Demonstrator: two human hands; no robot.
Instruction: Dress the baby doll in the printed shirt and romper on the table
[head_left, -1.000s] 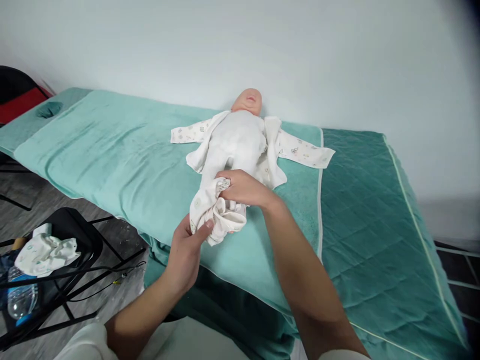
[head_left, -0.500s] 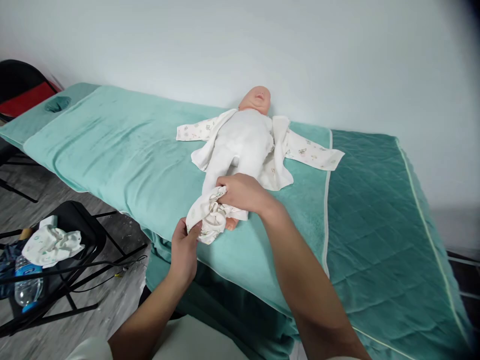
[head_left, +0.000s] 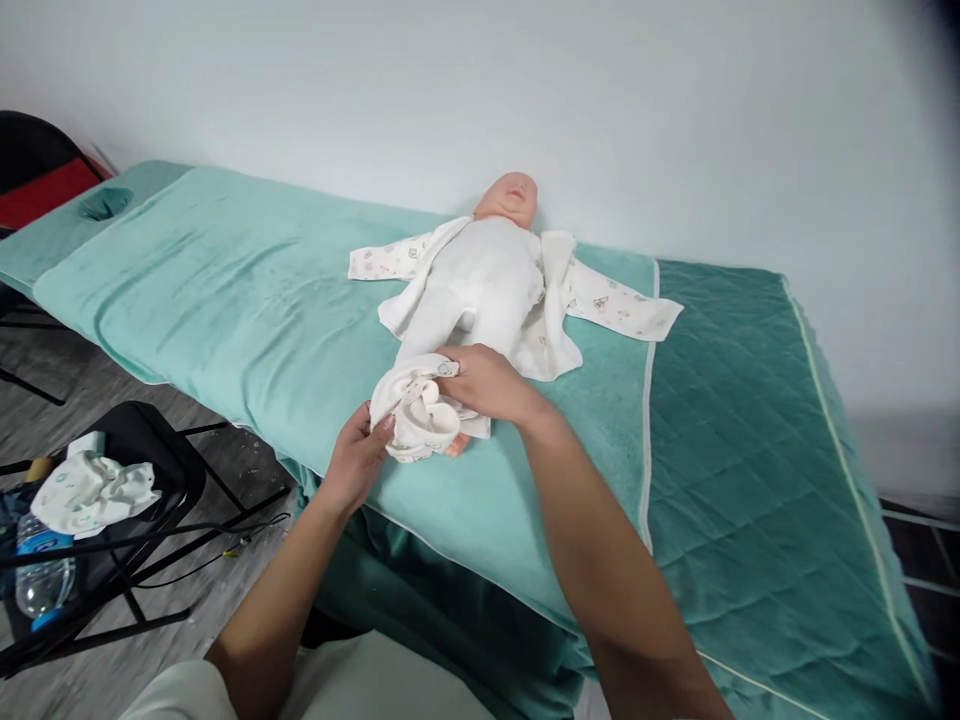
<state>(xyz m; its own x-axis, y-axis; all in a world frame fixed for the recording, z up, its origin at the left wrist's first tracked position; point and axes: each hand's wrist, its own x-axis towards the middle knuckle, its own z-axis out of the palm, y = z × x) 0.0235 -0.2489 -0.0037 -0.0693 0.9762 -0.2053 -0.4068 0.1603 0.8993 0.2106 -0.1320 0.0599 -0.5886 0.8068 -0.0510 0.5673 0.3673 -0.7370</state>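
A baby doll with a white cloth body lies on its back, its head toward the wall. Its patterned white jacket is spread open, both sleeves stretched outward. Bunched at the doll's feet are patterned white baby pants. My left hand pinches their near left edge between thumb and fingers. At their upper right edge, my right hand grips the cloth over the lower legs; its fingertips are partly hidden. One bare toe end shows below the fabric.
The doll is on a long bed with a light green cover and a darker quilted sheet. The wall runs behind it. At left, a black chair holds a white cloth near a plastic bottle.
My left hand has moved slightly up, lifting the pants' near edge so the bunched opening spreads rounder. My right hand stays almost in place. The view has shifted a little.
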